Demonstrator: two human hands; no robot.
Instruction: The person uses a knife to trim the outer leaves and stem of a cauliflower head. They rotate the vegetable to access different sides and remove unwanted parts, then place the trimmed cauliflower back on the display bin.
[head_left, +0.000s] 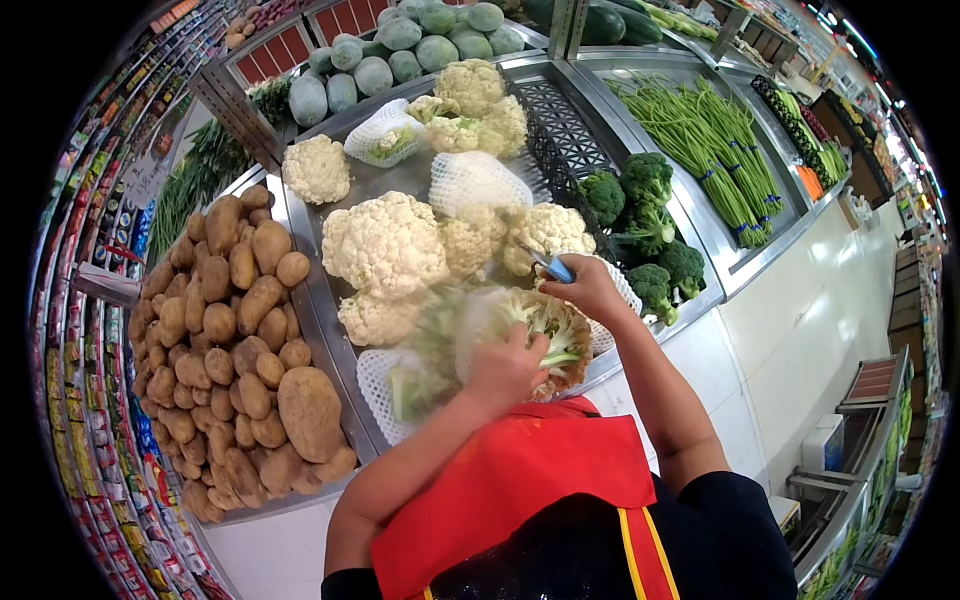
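Note:
A small knife (556, 268) with a blue handle is in my right hand (596, 291), its short blade pointing up and left. My left hand (504, 369) grips a cauliflower head (568, 336) close to my body; its pale branching stems show and its rim looks brownish. Left of that hand, something pale green and whitish is motion-blurred, so its shape is unclear. White foam netting (379, 379) lies by my left forearm. Beyond my hands rest a large cauliflower (394, 244) and another cauliflower (551, 234) just past the blade.
A metal produce bin (311, 259) holds the cauliflowers, some in foam nets (480, 180). Potatoes (244, 349) are heaped on the left. Broccoli (646, 180) and a black plastic crate (562, 124) lie right, long beans (709, 157) farther right. Winter melons (397, 34) sit behind.

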